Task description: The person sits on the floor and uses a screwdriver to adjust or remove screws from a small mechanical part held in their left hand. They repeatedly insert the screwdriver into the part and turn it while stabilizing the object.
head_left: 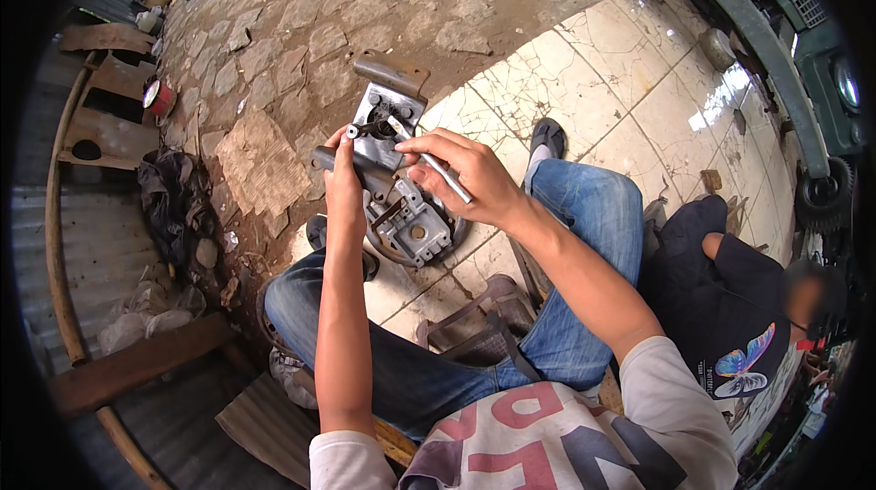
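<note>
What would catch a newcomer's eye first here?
The grey metal assembly at centre, held over the person's knees: the left hand grips its dark end, while the right hand works a slim silver tool into it. Next, another person in a dark shirt crouches at right on the cracked tile floor.

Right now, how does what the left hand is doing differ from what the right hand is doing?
The left hand closes its grip on a dark stubby part at the top of the grey metal bracket assembly, while the right hand pinches a slim silver metal rod. The left hand stands upright with its fingers curled; the right hand lies across, with the rod slanting under it. Both hands work at the same assembly.
</note>
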